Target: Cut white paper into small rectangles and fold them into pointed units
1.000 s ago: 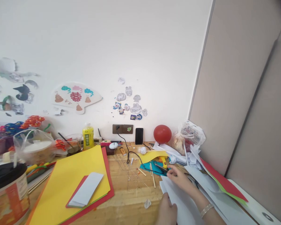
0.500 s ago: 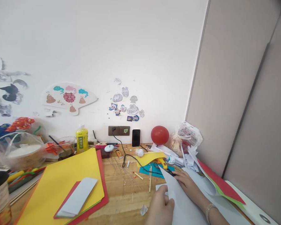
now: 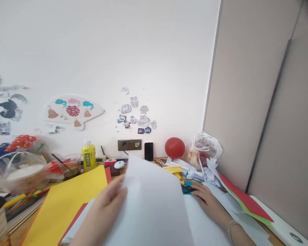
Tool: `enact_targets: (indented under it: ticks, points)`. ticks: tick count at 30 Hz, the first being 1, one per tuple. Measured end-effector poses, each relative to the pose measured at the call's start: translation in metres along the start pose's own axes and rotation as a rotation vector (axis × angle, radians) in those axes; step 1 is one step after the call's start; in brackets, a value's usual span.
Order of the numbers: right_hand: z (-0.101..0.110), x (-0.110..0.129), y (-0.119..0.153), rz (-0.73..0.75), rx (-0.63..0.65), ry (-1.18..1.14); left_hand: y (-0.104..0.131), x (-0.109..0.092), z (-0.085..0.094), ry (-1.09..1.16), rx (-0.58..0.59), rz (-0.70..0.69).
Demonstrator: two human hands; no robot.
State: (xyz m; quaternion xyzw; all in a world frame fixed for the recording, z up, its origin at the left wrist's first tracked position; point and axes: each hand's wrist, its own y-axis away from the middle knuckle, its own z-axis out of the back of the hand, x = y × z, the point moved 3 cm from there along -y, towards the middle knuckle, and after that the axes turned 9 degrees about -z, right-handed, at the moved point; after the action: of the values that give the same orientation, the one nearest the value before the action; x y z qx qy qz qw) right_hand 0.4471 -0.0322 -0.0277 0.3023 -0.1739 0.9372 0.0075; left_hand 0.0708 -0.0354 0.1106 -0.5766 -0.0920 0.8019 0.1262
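Note:
My left hand point(image 3: 109, 198) is closed on the left edge of a large white sheet of paper point(image 3: 151, 201), thumb on the near face. The sheet stands raised over the table, its upper corner pointing at the wall. More white paper lies behind it, under my right forearm. My right hand point(image 3: 205, 196) reaches forward on the right, fingertips closed on the dark handles of what look like scissors point(image 3: 187, 188); the blades are hidden. Blue paper point(image 3: 187, 192) and a yellow cutter point(image 3: 179, 177) lie close by, partly covered.
Left on the table is a stack of yellow paper point(image 3: 66, 198) with red sheets. Along the wall stand a yellow-green bottle point(image 3: 88, 157), a mouse point(image 3: 119, 164), a phone point(image 3: 149, 151) and a red balloon point(image 3: 175, 148). Crumpled paper point(image 3: 212, 174) and coloured sheets point(image 3: 243, 198) crowd the right.
My left hand has moved left and up, drawing the white sheet across the middle of the table, covering sticks and scraps. My right hand stays near the scissors.

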Motion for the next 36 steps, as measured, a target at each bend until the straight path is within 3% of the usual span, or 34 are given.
enact_targets:
  ticks: [3,5,7,9,13,16,19,21,24,27,29,31,32,34,36]
  points:
    - [-0.004,0.013,0.002,-0.017,0.021,0.035,-0.011,0.017,0.035,0.021,0.035,0.132]
    - [-0.009,0.031,0.005,-0.012,0.052,0.050,-0.021,0.040,0.049,-0.229,0.014,0.123]
    - [-0.015,0.056,0.010,0.017,0.123,0.059,-0.030,0.068,0.056,-0.342,-0.007,0.137]
    - [-0.022,0.083,0.017,0.076,0.277,0.062,-0.036,0.089,0.059,-0.405,-0.006,0.109]
    - [-0.032,0.114,0.027,0.125,0.437,-0.032,-0.042,0.104,0.062,-0.405,0.063,0.037]
    - [-0.039,0.103,0.019,0.001,0.314,-0.171,-0.046,0.097,0.072,-0.344,0.066,-0.009]
    - [-0.039,0.082,0.003,-0.176,0.095,-0.498,-0.048,0.091,0.082,-0.239,0.061,-0.005]
    - [-0.034,0.077,-0.007,-0.229,0.044,-0.687,-0.044,0.088,0.083,-0.064,0.084,0.041]
    - [-0.012,0.094,-0.015,-0.170,0.083,-0.754,-0.035,0.075,0.076,0.183,0.116,0.069]
    - [0.020,0.124,-0.014,-0.068,0.134,-0.576,-0.029,0.052,0.070,0.229,0.173,0.034]
    - [0.043,0.140,-0.011,-0.059,0.224,-0.462,-0.031,0.035,0.070,0.206,0.226,-0.009]
    - [0.062,0.150,-0.007,-0.047,0.450,-0.478,-0.036,0.021,0.074,0.112,0.234,-0.054]
    - [0.071,0.154,-0.006,-0.013,0.501,-0.500,-0.038,0.016,0.076,0.059,0.229,-0.078]
    - [0.086,0.157,-0.006,0.015,0.525,-0.581,-0.042,0.005,0.079,-0.018,0.236,-0.141]
    - [0.088,0.159,-0.006,-0.021,0.578,-0.648,-0.042,-0.008,0.077,-0.048,0.276,-0.226]
